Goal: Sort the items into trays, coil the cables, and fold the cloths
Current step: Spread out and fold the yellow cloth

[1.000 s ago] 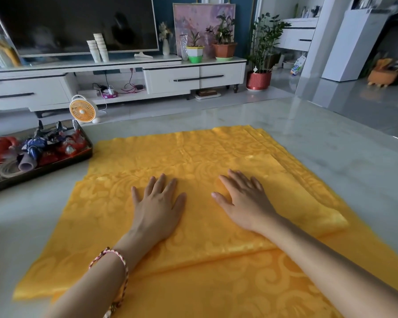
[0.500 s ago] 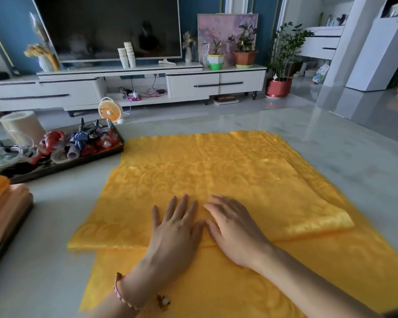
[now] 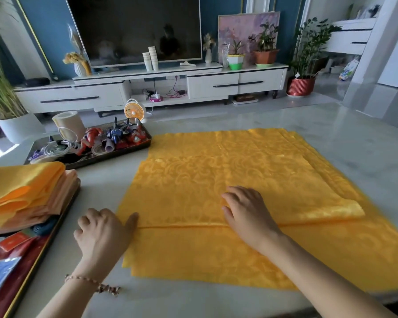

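Observation:
A yellow patterned cloth [image 3: 251, 171] lies spread on the marble table, its far part folded toward me so that the folded edge runs across the middle. My left hand [image 3: 101, 232] sits at the left end of that edge with curled fingers and the thumb on the cloth's corner; whether it pinches the cloth is hidden. My right hand [image 3: 246, 212] rests flat on the folded layer near the edge, fingers spread and holding nothing. A stack of folded yellow and peach cloths [image 3: 21, 189] lies at the left.
A dark tray [image 3: 133, 148] at the back left holds toy figures, a coiled white cable and a tape roll. A second tray [image 3: 41, 249] at the near left carries the cloth stack plus red and blue packets. Bare tabletop lies to the right.
My left hand slid left from the middle of the fold to the cloth's left edge and curled its fingers. My right hand stayed near the fold's middle. The view swung left.

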A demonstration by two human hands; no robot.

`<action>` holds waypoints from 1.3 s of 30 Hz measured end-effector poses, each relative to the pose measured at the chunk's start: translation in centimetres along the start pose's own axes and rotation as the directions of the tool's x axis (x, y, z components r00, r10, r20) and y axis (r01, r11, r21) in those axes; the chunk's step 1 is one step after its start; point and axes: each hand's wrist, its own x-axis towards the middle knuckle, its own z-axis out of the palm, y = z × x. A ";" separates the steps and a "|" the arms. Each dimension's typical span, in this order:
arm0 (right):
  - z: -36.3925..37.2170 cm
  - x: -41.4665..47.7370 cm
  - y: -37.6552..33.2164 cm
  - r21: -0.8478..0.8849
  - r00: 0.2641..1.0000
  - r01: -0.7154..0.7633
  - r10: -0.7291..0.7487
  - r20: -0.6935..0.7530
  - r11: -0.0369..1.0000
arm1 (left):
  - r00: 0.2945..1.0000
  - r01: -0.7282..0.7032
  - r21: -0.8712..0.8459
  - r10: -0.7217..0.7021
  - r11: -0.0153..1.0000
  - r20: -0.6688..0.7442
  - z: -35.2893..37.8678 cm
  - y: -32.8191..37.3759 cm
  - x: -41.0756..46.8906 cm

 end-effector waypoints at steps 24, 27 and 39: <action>-0.4 -1.0 2.2 0.023 0.937 -0.152 0.137 0.321 0.988 | 0.954 0.277 -0.907 -0.201 0.317 0.221 -0.4 0.8 2.3; -0.3 -1.2 2.2 0.022 0.942 -0.154 0.140 0.305 0.988 | 0.943 0.289 -0.955 -0.195 0.074 0.270 -0.8 1.3 2.0; -1.0 -1.7 3.2 0.268 0.988 -0.147 0.155 -0.012 0.952 | 0.764 0.602 -0.591 0.171 -0.537 0.623 -1.0 5.1 0.9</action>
